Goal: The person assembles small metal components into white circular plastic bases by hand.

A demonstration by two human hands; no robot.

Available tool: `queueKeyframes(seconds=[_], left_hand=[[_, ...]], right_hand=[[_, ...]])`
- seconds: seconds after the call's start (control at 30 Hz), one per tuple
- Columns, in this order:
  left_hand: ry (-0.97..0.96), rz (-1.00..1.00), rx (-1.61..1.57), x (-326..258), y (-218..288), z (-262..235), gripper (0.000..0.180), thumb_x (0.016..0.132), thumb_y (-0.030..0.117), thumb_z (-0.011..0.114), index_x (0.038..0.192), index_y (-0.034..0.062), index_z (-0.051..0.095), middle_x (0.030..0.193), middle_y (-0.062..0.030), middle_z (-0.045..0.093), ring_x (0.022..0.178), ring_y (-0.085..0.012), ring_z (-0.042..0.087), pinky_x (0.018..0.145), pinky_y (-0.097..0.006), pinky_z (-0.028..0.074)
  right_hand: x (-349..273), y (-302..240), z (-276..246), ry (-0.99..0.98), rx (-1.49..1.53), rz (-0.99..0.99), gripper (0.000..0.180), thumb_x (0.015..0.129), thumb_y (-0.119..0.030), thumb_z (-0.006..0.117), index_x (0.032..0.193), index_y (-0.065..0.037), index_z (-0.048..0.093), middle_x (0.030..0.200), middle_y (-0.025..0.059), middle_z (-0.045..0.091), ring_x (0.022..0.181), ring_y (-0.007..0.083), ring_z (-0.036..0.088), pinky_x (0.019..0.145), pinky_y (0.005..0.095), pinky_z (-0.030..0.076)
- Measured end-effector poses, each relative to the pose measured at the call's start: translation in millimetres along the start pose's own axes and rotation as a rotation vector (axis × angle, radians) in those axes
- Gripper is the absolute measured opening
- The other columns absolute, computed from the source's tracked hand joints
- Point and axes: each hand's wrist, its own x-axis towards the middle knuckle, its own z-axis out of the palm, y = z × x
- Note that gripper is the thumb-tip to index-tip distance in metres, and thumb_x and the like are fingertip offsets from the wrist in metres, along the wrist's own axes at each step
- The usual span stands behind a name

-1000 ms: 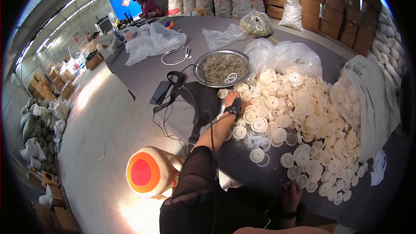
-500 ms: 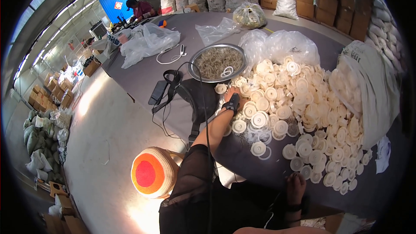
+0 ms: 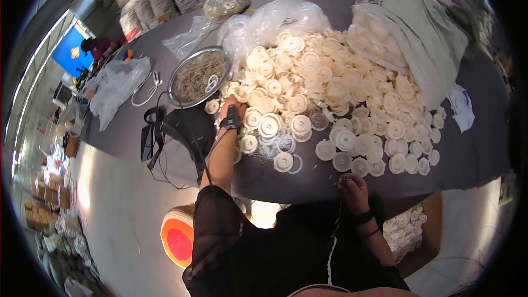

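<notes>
A large heap of cream round plastic discs (image 3: 335, 80) lies across the table (image 3: 478, 148). My left hand (image 3: 232, 109) reaches to the heap's left edge, just below a metal bowl (image 3: 177, 92) of small brownish pieces; its fingertips are hidden, and what they touch or hold cannot be made out. At the table's near edge, my right hand (image 3: 355, 191) is closed in a pinch, with something small and dark at the fingertips. Clear thin rings (image 3: 297, 164) and loose discs lie between the two hands. White rings (image 3: 212, 82) rest in the bowl.
A black strapped bag (image 3: 190, 126) with cables lies left of my left forearm. Behind the heap are clear plastic bags (image 3: 291, 14); a pale woven sack (image 3: 423, 33) stands right. A cardboard box (image 3: 433, 236) of discs sits below the table. Another person (image 3: 100, 48) works far left.
The view has turned rightward, so the table sits further left and higher. My right hand has come up slightly and its pinch shows more plainly. My left hand stays at the heap's edge.
</notes>
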Motion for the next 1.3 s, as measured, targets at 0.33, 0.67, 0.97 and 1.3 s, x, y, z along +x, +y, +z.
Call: queueKeyframes(seconds=[0.33,0.67,0.97,1.3], left_hand=[[0.16,-0.248,-0.535,13.8,-35.5,11.2,0.034,0.064,0.019,0.071,0.094,0.0034,0.065,0.077,-0.0097,0.065,0.069,-0.0168,0.06,0.067,-0.028,0.048],[-0.113,-0.494,-1.573,-4.8,6.4,-31.3,0.017,0.075,0.014,0.065,0.089,0.0061,0.059,0.075,-0.003,0.059,0.06,-0.0129,0.053,0.044,-0.022,0.039],[-0.391,-0.674,-1.919,-51.0,47.5,-61.6,0.017,0.077,0.013,0.064,0.089,0.0055,0.055,0.073,-0.0026,0.055,0.056,-0.0107,0.048,0.04,-0.017,0.033],[-0.793,-0.452,-1.658,-130.7,125.6,-60.8,0.021,0.082,0.015,0.058,0.101,0.0088,0.05,0.072,-0.0008,0.054,0.05,-0.0074,0.047,0.037,-0.017,0.034]], right_hand=[[-1.3,-1.6,1.6,-0.06,0.107,-0.022,0.016,0.086,-0.01,0.054,0.096,0.003,0.058,0.086,0.0097,0.06,0.078,0.0186,0.058,0.078,0.0321,0.047],[2.0,4.5,-9.9,-0.081,0.158,-0.022,0.021,0.087,-0.01,0.054,0.103,0.003,0.057,0.092,0.0116,0.061,0.085,0.0212,0.06,0.079,0.0331,0.048],[17.2,-5.2,27.7,-0.336,-0.245,-0.057,0.016,0.086,-0.013,0.054,0.094,0.0,0.06,0.113,0.0119,0.056,0.1,0.0171,0.055,0.088,0.0305,0.042],[78.8,-3.5,35.5,-0.285,-0.278,-0.104,0.016,0.089,-0.014,0.05,0.096,-0.002,0.059,0.127,0.0117,0.047,0.114,0.0159,0.045,0.095,0.0297,0.035]])
